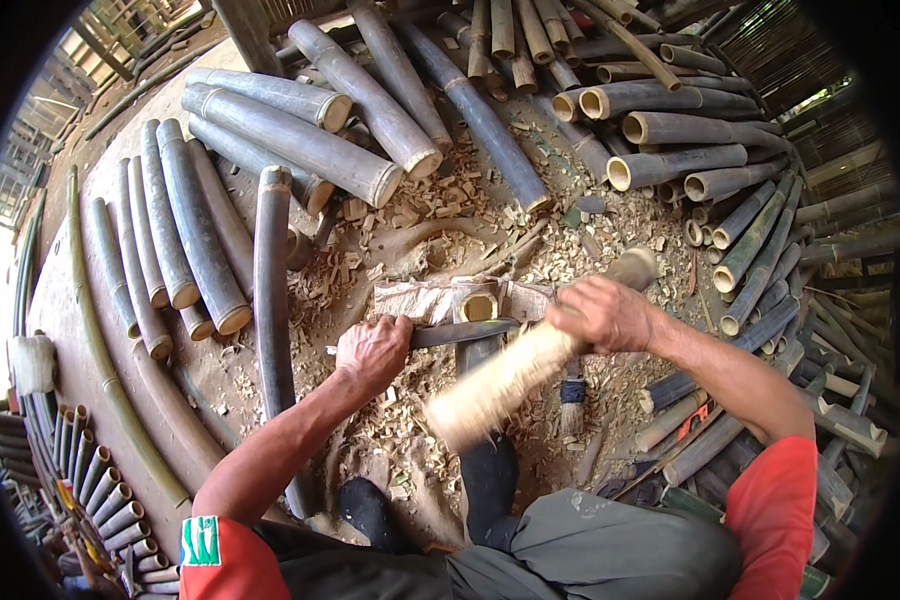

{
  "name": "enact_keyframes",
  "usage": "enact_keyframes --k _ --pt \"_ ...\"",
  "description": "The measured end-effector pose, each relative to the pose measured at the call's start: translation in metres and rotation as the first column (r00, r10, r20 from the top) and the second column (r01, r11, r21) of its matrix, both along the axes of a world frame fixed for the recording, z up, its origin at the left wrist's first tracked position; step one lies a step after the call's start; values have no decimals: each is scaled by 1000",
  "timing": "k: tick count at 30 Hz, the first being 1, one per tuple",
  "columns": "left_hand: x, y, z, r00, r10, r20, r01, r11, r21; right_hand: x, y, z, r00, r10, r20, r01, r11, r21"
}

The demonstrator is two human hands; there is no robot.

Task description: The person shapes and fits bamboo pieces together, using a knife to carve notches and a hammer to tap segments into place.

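Observation:
My left hand (pixel 373 350) is closed round the grip of a long knife (pixel 458 333). Its dark blade points to the right and crosses a bamboo tube (pixel 477 306) just below the tube's open, pale end. In my right hand (pixel 600 314), a thick pale wooden mallet (pixel 505 395), smeared by motion, slants down toward the lower left. The mallet hides the tube's lower part, and whether the blade touches the tube I cannot tell. Behind the tube lies a pale, rough piece of wood (pixel 400 299). A tool with a frayed, brush-like end (pixel 572 405) lies below my right hand.
Wood chips (pixel 440 205) cover the ground around the tube. Cut bamboo tubes (pixel 290 140) lie at the far left, with more piled tubes (pixel 685 165) at the right. One dark tube (pixel 273 290) stands left of my left arm. My dark-shod feet (pixel 370 510) are close in front.

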State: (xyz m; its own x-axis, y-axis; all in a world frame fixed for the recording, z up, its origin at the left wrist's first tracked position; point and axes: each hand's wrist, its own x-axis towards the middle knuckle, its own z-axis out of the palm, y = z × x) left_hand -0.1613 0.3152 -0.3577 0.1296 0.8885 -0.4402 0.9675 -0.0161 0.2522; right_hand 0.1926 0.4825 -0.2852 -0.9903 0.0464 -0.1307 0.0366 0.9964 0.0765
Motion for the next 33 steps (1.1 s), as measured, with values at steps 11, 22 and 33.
enact_keyframes --k 11,22,33 --pt "-13 5 -18 997 -59 -41 61 997 49 -12 10 2 996 -64 59 60 995 76" --pt "-57 69 23 895 20 445 -7 1000 -29 -19 -16 76 488 -873 -21 615 361 -702" --pt "-93 54 1 975 -84 207 86 996 -2 -47 -67 43 520 -652 552 821 203 -534"
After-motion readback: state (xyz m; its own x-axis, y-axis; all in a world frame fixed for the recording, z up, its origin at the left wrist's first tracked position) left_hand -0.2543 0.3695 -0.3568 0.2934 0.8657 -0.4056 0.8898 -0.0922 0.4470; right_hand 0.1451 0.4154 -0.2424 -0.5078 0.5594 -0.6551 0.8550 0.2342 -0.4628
